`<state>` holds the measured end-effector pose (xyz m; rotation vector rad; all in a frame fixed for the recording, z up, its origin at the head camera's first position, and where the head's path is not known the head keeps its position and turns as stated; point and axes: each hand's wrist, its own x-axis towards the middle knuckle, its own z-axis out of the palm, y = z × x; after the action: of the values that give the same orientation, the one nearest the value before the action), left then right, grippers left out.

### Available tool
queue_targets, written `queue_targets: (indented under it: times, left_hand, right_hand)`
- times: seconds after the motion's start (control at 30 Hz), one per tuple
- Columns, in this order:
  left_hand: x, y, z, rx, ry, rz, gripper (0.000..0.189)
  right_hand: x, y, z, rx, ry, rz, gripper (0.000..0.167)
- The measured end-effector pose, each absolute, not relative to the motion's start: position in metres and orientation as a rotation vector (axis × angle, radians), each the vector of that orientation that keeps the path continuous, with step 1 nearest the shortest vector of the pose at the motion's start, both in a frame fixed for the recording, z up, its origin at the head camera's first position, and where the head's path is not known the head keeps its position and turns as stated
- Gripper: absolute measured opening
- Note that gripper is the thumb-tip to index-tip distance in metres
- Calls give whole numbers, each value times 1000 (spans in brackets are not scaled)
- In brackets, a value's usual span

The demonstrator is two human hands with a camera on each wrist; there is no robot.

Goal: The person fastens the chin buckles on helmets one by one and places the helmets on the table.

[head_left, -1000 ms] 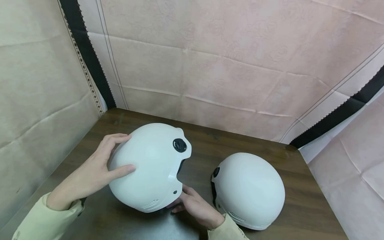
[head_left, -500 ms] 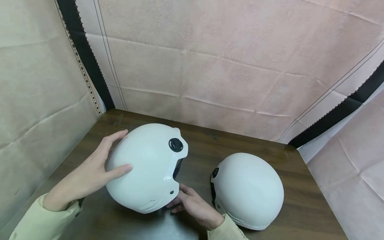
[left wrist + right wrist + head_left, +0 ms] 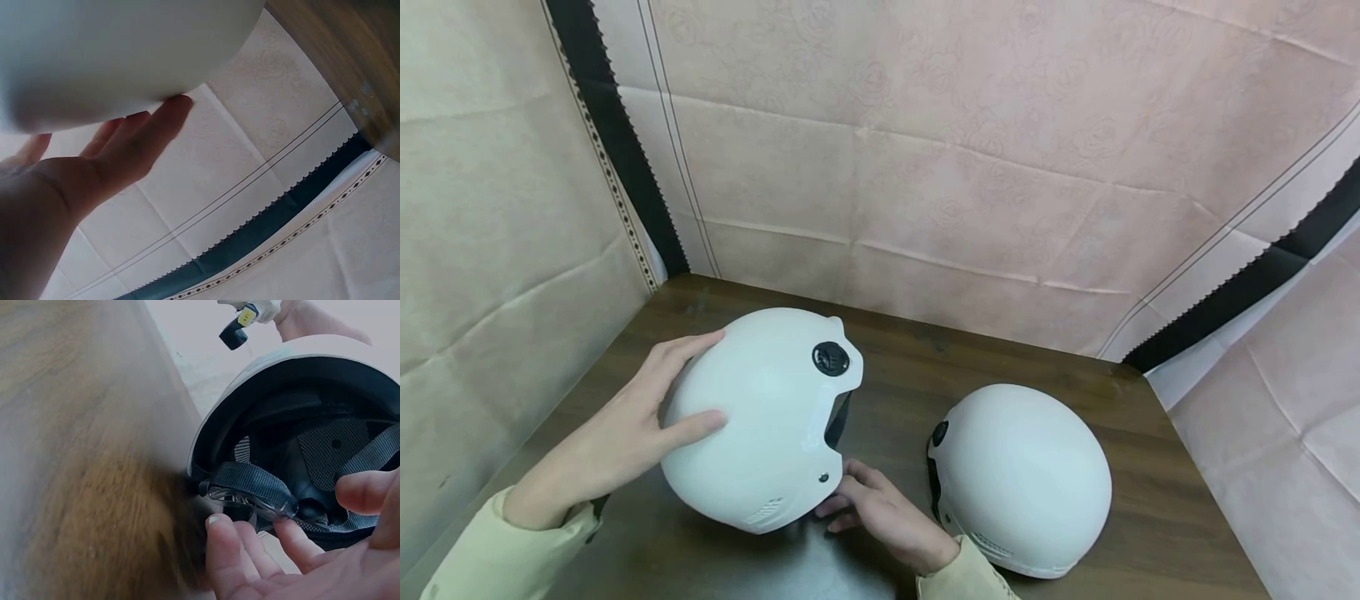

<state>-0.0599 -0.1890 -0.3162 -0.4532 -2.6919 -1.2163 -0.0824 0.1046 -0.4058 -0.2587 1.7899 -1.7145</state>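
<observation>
A white helmet (image 3: pixel 760 425) with a round black cap on its side is tilted, its opening toward the right. My left hand (image 3: pixel 625 425) grips its shell, thumb on the near side and fingers round the far side. In the left wrist view, those fingers (image 3: pixel 169 122) press against the shell. My right hand (image 3: pixel 883 512) is at the helmet's lower rim. The right wrist view shows the black lining (image 3: pixel 337 447), a strap (image 3: pixel 250 481) and a clear plastic piece (image 3: pixel 262 505); one fingertip touches that piece, while thumb and fingers stand apart.
A second white helmet (image 3: pixel 1026 475) sits on the brown wooden table (image 3: pixel 1172 500), right of my right hand. Pale patterned cloth (image 3: pixel 925 167) hangs as walls behind and on both sides, with black bands at the corners.
The tilted helmet has shifted slightly left with my left hand, whose upper fingers have readjusted on the shell. My right hand stays almost in place. The second helmet has not moved.
</observation>
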Motion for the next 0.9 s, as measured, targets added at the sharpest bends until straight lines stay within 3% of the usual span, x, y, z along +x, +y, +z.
queue_targets:
  times: [0.67,0.9]
  left_hand:
    - [-64,-188,-318,-421,-2702,-1206,91]
    - [-64,-188,-319,-434,-2716,-1178,85]
  right_hand:
    - [-81,101,-404,-252,1763,-1744,32]
    - [-82,100,-400,-244,1757,-1775,29]
